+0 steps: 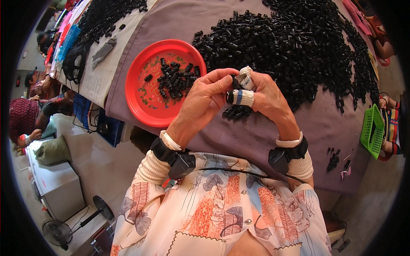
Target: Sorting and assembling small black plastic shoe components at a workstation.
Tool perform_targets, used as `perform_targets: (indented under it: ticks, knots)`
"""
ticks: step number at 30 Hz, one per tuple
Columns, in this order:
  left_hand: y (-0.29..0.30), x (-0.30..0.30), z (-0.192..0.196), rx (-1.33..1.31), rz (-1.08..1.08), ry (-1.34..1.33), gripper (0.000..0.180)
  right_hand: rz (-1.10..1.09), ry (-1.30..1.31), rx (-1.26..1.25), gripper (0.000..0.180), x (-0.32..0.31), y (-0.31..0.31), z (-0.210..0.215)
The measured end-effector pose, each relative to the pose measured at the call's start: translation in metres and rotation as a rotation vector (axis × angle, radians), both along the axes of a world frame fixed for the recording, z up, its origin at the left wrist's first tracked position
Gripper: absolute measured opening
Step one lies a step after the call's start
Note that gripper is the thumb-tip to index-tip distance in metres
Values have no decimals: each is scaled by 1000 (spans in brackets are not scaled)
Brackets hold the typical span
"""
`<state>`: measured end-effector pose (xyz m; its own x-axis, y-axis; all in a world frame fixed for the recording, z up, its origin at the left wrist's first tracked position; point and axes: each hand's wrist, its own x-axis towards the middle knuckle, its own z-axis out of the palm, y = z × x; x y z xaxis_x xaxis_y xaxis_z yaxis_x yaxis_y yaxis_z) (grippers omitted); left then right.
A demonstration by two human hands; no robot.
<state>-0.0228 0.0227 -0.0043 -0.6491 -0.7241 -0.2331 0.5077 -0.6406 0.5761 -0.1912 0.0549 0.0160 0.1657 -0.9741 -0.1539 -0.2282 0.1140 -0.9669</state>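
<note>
From where I stand, the work table is spread with a mauve cloth (265, 143), its surface smooth with a few soft creases, and a beige cloth (92, 81) lies alongside on the left. Beyond it, other people sit at the left edge of the room, near a pale green sack (52, 150) resting on a white cabinet (60, 183), with a black fan (57, 232) lower down; at the right edge, somebody sits by a lime-green slotted basket (372, 128). In the middle, the left hand (204, 94) and the right hand (273, 96) meet fingertip to fingertip, pinched narrow on a small black part (235, 82). That part sits between the two sets of fingertips, mostly covered by them, so I can't tell which hand bears more of it. It is just in front of a great heap of black cylindrical pieces (273, 47) and just right of a round red tray (137, 100). The heaped pieces look like short, stubby, glossy plastic tubes. The tray has a smooth raised rim, a printed pattern on its floor and a loose cluster of black pieces (176, 83) toward its right side. White finger sleeves (244, 98) with a blue stripe wrap two right-hand fingers; cream ribbed cuffs (301, 165) cover both forearms.
</note>
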Motion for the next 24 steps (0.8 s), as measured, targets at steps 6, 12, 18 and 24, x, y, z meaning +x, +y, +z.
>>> perform_targets:
  ticks: [6, 12, 18, 24]
  knots:
    - [1, -1, 1, 3, 3, -6, 22, 17, 20, -16, 33, -1, 0, -1]
    - [1, -3, 1, -7, 6, -16, 20, 12, 11, -12, 34, -3, 0, -1]
    - [1, -3, 1, -24, -4, -12, 20, 24, -26, -10, 35, -4, 1, -2]
    - [1, -4, 0, -26, 12, -47, 20, 38, -13, -49, 36, -4, 1, -4]
